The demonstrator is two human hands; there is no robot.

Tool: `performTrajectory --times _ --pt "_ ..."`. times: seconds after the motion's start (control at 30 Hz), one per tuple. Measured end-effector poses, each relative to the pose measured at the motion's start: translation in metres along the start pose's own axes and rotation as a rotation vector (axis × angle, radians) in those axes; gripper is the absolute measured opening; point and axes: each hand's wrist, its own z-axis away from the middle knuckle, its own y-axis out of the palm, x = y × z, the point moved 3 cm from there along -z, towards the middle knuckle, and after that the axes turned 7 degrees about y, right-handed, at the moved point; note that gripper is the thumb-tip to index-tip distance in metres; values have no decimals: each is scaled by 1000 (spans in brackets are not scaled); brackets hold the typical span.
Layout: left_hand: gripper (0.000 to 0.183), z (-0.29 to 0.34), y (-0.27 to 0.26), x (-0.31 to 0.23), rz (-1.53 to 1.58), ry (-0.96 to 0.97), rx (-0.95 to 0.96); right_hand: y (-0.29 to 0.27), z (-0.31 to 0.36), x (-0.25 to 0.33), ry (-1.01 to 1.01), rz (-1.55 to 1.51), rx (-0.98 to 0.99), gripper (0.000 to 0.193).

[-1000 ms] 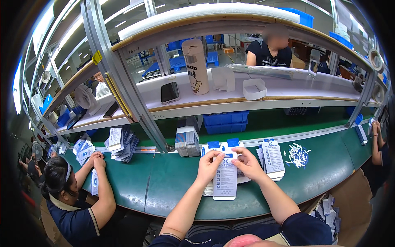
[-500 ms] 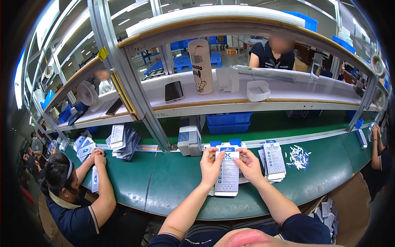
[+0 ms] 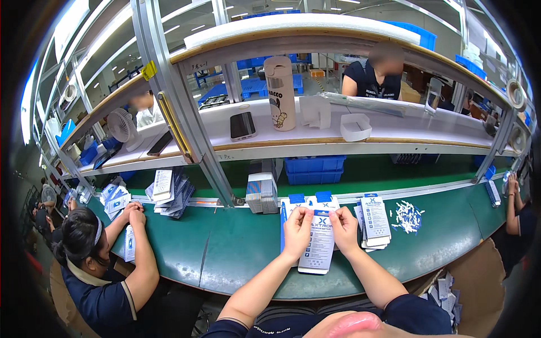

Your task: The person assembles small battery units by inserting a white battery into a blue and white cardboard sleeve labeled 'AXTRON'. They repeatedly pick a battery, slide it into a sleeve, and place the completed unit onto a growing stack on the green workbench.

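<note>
Between my hands is a flat white-and-blue retail box with a hang tab, its printed face toward me. My left hand pinches its upper left edge, thumb and fingers closed. At the upper right edge my right hand grips it the same way. Just beyond, partly hidden by my hands, lie similar boxes with blue tabs. A stack of the same boxes sits to the right of my right hand. Farther right is a heap of small white and blue pieces.
A blue bin and a bundle of stacked cartons stand under the shelf. On the shelf are a tumbler and a phone. A co-worker sits at left near box piles. A large carton stands lower right.
The box has come slightly toward me and to the right, with both hands still on it. My fingers now sit closer to its top, and the tabbed boxes behind show more.
</note>
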Motion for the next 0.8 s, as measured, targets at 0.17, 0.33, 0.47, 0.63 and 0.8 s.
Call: performTrajectory --times 0.17,0.33,0.47,0.63,0.8 --pt "11 1 2 -4 125 -95 -119 24 3 23 246 -402 -21 18" --pt "11 0 0 15 75 -48 -127 17 -1 3 231 -215 -53 22" --pt "11 2 2 10 96 -86 -124 20 2 10 229 -201 -128 22" --pt "8 9 1 21 190 -160 -171 20 3 20 245 -196 -155 17" --pt "6 9 3 22 206 -126 -201 17 5 13 257 -249 -179 9"
